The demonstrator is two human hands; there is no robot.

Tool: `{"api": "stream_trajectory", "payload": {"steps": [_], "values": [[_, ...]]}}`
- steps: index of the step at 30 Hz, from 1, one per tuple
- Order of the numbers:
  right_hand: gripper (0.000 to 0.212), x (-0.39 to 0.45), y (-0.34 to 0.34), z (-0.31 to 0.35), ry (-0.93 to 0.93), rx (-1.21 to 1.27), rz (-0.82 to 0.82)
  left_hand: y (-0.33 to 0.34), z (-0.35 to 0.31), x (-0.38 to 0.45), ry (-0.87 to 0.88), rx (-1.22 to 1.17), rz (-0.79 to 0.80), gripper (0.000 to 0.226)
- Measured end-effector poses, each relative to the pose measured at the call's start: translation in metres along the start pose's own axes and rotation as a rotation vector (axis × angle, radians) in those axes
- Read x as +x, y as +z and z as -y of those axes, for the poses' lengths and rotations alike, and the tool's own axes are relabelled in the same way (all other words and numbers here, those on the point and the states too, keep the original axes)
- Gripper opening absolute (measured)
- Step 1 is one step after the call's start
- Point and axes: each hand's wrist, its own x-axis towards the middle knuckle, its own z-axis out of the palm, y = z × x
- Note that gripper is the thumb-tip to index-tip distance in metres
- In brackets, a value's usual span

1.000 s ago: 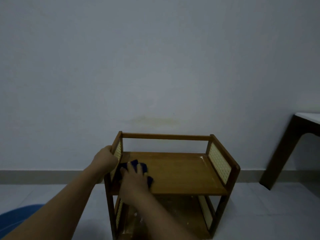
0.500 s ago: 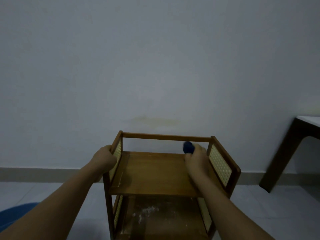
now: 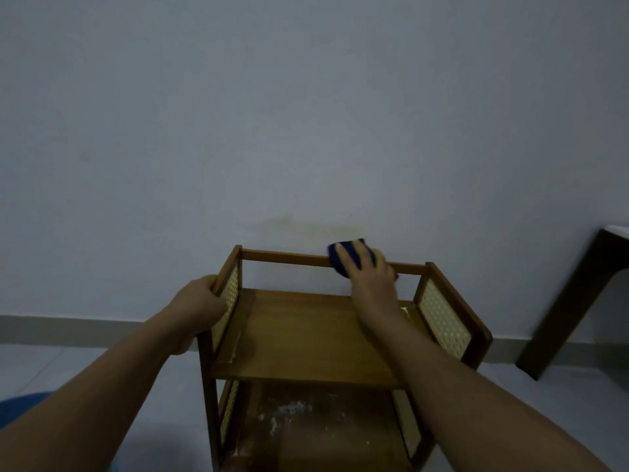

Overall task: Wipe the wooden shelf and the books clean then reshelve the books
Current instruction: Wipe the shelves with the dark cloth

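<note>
A small two-level wooden shelf (image 3: 306, 338) with pale woven side panels stands on the floor against the wall. My left hand (image 3: 200, 301) grips the top of its left side panel. My right hand (image 3: 371, 277) presses a dark blue cloth (image 3: 340, 258) onto the shelf's back top rail, right of its middle. The top board is bare. White dusty specks lie on the lower board (image 3: 306, 424). No books are in view.
A dark wooden table leg (image 3: 561, 311) slants down to the floor at the right, with a pale tabletop edge above it. A blue object (image 3: 20, 408) peeks in at the lower left. Grey floor tiles surround the shelf.
My right hand carried the blue cloth from the top board's left front to its right back corner, then up onto the back rail. My left hand stayed on the left panel.
</note>
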Motion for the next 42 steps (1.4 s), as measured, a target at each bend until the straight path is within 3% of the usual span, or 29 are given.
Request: {"api": "stream_trajectory", "payload": {"steps": [5,8,13,15,17,19,22,26,30,32,35,37,39,42], "values": [[0.081,-0.004,-0.028,-0.029,0.118,0.059,0.089,0.001,-0.004,-0.010,0.007,-0.074,-0.015,0.039],[0.067,-0.028,-0.048,0.002,0.047,0.196,-0.054,0.001,-0.001,-0.028,0.012,-0.312,-0.045,0.037],[0.066,-0.149,-0.048,0.053,-0.482,0.196,-0.138,0.021,0.036,-0.065,0.150,-0.586,-0.071,0.039],[0.058,-0.188,-0.023,0.056,-0.719,0.144,-0.036,0.039,0.062,-0.076,0.167,-0.540,-0.109,0.038],[0.056,-0.211,0.011,0.043,-0.821,0.093,0.116,0.059,0.087,-0.082,0.145,-0.484,-0.152,0.039],[0.069,-0.217,0.048,0.021,-0.743,0.030,0.266,0.076,0.108,-0.082,0.076,-0.485,-0.183,0.054],[0.083,-0.205,0.110,-0.017,-0.337,0.059,0.401,0.096,0.133,-0.065,0.007,-0.467,-0.187,0.057],[0.058,-0.184,0.167,-0.059,0.209,0.185,0.552,0.115,0.157,-0.038,-0.149,-0.540,-0.065,0.053],[0.061,-0.175,0.178,-0.007,0.548,0.117,0.827,0.121,0.165,-0.032,-0.167,-0.531,-0.068,0.035],[0.065,-0.169,0.177,0.041,0.512,0.131,0.863,0.123,0.169,-0.028,-0.156,-0.524,-0.075,0.034],[0.068,-0.175,0.181,0.117,0.094,0.226,0.881,0.126,0.173,-0.028,-0.128,-0.511,-0.089,0.028],[0.071,-0.182,0.179,0.146,-0.044,0.327,0.898,0.128,0.175,-0.027,-0.115,-0.478,-0.131,0.026],[0.069,-0.181,0.178,0.140,-0.041,0.384,0.902,0.129,0.175,-0.026,-0.131,-0.449,-0.152,0.028],[0.065,-0.183,0.172,0.081,-0.027,0.260,0.893,0.130,0.177,-0.021,-0.214,-0.459,-0.132,0.025]]}}
